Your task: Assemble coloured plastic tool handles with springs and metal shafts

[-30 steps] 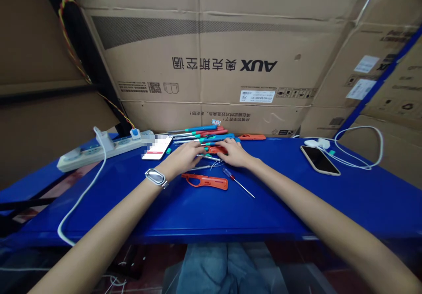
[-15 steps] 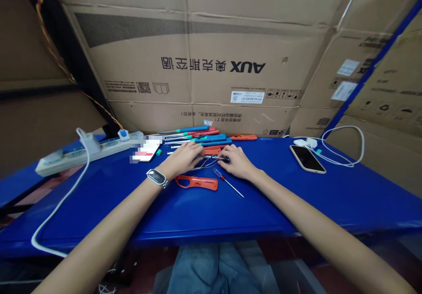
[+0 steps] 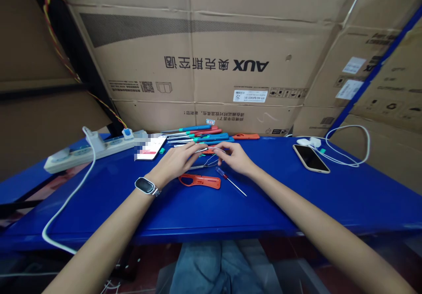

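My left hand (image 3: 180,158), with a watch at its wrist, has its fingers pinched on the end of a small slim part that I cannot name. From that part a thin pale wire (image 3: 212,148) arches across to my right hand (image 3: 236,157), whose thumb and forefinger close on it. More thin wires and a slim metal tube (image 3: 197,167) show below the fingers. Nearer to me lies an orange lighter casing half (image 3: 202,181) with a loop at its left end. A screwdriver (image 3: 231,181) with a clear and red handle rests diagonally beside it.
Behind my hands is a pile of long-necked lighters (image 3: 214,139), blue and red. An orange casing piece (image 3: 245,136) lies right of it. At left are a power strip (image 3: 75,154) and a partly blurred phone (image 3: 151,148); at right, another phone (image 3: 311,158) and a white cable (image 3: 365,147).
My fingers have risen slightly and shifted their hold, and the pale wire between them now shows as an arc. The view has moved a little; the casing and screwdriver stay in place.
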`<state>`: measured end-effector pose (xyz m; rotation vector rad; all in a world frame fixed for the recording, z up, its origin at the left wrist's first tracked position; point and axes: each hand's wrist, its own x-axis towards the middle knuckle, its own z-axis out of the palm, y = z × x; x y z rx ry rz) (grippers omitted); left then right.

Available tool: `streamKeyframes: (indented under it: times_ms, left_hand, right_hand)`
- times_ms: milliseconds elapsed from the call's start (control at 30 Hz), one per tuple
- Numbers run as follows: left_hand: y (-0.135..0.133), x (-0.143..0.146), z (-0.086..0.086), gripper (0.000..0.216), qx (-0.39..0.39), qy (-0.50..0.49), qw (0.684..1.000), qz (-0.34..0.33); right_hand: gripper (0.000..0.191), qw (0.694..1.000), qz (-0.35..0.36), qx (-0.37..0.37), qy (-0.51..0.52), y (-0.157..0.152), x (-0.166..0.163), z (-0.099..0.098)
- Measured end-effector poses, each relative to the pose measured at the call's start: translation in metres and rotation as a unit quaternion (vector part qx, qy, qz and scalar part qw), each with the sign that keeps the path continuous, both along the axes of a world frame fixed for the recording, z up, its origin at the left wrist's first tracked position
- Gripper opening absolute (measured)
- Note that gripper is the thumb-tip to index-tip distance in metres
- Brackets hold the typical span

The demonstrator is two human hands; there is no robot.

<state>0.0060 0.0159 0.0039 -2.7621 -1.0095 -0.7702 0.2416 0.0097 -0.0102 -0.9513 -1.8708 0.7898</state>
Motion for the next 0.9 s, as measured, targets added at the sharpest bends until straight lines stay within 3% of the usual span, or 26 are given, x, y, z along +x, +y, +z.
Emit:
streamKeyframes:
  times_ms: [100,300,500,700,900]
  left_hand:
    - [-0.003,-0.004,0.0,0.032,-0.009,0.003,1.0,0.002]
    - [-0.016,-0.002,0.002,0.034,-0.019,0.022,1.0,-0.012]
    - [-0.021,0.002,-0.001,0.029,-0.031,0.051,0.998,-0.015]
    - [-0.022,0.001,-0.004,0.022,-0.045,0.046,0.998,0.008]
    - [-0.025,0.001,-0.002,0.016,-0.1,0.005,0.995,-0.03]
  right_hand:
    - [0.035,0.998,0.016,-0.053,0.032,-0.003,-0.001,-0.002]
    - [0.034,0.999,0.001,-0.031,0.025,-0.012,0.004,-0.004]
    - [0.035,0.998,0.022,-0.06,0.018,-0.017,0.002,-0.009]
    - [0.027,0.998,-0.002,0.013,-0.057,-0.024,-0.006,-0.011]
    - [0.021,0.996,0.025,0.039,-0.074,-0.03,-0.013,-0.009]
